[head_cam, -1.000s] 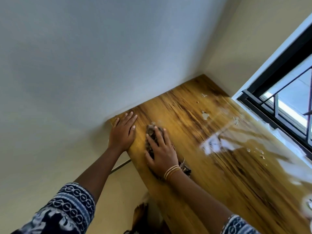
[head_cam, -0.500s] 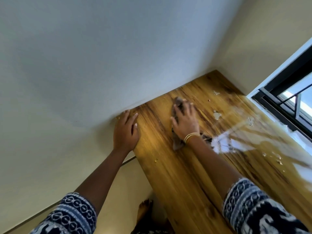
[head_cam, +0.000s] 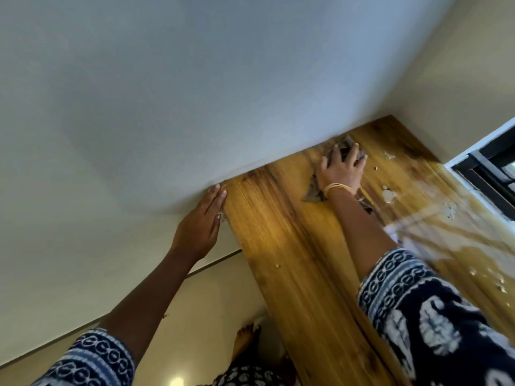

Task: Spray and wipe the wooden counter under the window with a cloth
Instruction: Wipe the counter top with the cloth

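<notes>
The wooden counter (head_cam: pixel 281 235) runs from the lower middle up to the far corner beside the window. My right hand (head_cam: pixel 341 171) presses a dark patterned cloth (head_cam: pixel 313 194) flat on the counter, close to the left wall. The fingers are spread over the cloth, which pokes out past the fingertips and by the wrist. My left hand (head_cam: pixel 202 221) lies flat with straight fingers against the wall at the counter's near left edge, holding nothing. White specks and wet streaks (head_cam: pixel 388 195) mark the wood to the right of the cloth.
A pale wall (head_cam: pixel 167 107) borders the counter's left side and a second wall closes the far end. The black window frame (head_cam: pixel 482 174) runs along the right edge. A bare foot (head_cam: pixel 245 341) stands on the floor below the counter's front edge.
My right hand has slid the cloth away from me along the counter toward the far corner by the left wall. My left hand has shifted from the counter top to its left edge.
</notes>
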Demonstrator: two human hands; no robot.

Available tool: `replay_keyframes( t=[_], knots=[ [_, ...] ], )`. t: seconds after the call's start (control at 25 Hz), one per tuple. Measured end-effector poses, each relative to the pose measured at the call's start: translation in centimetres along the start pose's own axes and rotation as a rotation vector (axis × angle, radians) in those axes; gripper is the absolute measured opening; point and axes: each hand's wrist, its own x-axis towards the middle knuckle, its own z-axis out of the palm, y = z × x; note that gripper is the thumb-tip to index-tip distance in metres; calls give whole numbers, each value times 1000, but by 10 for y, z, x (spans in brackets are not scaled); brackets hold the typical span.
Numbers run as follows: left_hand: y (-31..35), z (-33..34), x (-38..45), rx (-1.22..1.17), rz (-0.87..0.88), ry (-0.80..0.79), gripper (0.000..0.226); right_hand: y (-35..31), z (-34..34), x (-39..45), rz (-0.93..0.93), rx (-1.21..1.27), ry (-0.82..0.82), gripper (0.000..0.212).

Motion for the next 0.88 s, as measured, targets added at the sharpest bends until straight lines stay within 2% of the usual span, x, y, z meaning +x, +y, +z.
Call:
replay_keyframes(
  t=[0.04,0.12,0.24,0.32,0.36,0.4,0.44,0.52,0.6,0.64,0.68,0.72,0.8,0.88],
  knots=[
    [-2,0,-1,-13,-4,6,54,-23,10,-17,-64,-56,25,62],
    [-4,1,-4,-23,-10,8,59,-71,34,-71,-340,-82,50,69],
    [-3,3,-8,-7,-100,5,66,-104,57,-144,-732,-7,-126,65],
    [-4,1,-12,17,-133,-7,65,-96,50,-136,-1018,-39,-204,59],
    [-5,0,-13,37,-125,-15,63,-84,44,-115,-1109,-69,-184,56],
    [-6,-1,-14,57,-105,-18,60,-71,36,-92,-1104,-86,-164,54],
    [-8,-3,-15,73,-81,-13,56,-55,28,-68,-1018,-92,-113,53],
    [-11,-7,-17,91,-41,-1,49,-18,18,-27,-687,-60,3,52],
    [-10,-11,-19,89,-18,4,46,3,11,-5,-271,24,38,52],
    [-8,-13,-19,87,-8,6,46,0,8,-7,-122,40,20,55],
    [-7,-15,-19,83,-1,6,46,-10,7,-17,-92,8,-1,58],
    [-6,-17,-18,76,5,8,46,-21,10,-33,-182,-48,-14,60],
    [-4,-20,-14,62,30,16,47,-36,22,-84,-581,-90,-36,61],
    [2,-20,-9,35,47,19,49,-22,38,-154,-967,-80,-140,60]
  ],
)
